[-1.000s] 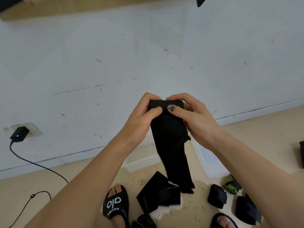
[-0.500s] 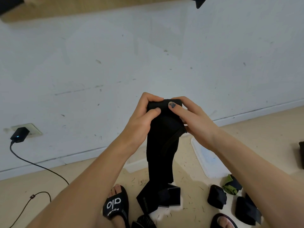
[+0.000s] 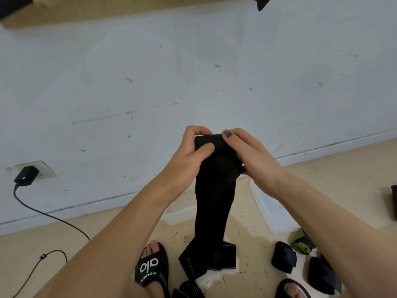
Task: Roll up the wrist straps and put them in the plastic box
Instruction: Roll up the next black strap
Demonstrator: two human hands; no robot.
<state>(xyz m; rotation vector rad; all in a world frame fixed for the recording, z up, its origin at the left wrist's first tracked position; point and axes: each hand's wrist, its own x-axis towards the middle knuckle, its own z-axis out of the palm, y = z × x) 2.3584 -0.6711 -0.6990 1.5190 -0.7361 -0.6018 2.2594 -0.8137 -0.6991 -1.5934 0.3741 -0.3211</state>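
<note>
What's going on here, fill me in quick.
A person stands by a white wall, rolling up a black wrist strap. The left hand and right hand both grip the rolled top end, and the rest hangs down toward the floor. More black straps lie flat on the floor by the person's sandals, with a few bundled pieces to the right. A pale plastic lid or box lies on the floor, part hidden by the right arm.

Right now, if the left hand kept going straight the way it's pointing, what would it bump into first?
Probably the right hand. The left hand points up and to the right, gripping the top of the black wrist strap, and the right hand grips the same end just beyond it. Depth is hard to judge.
</note>
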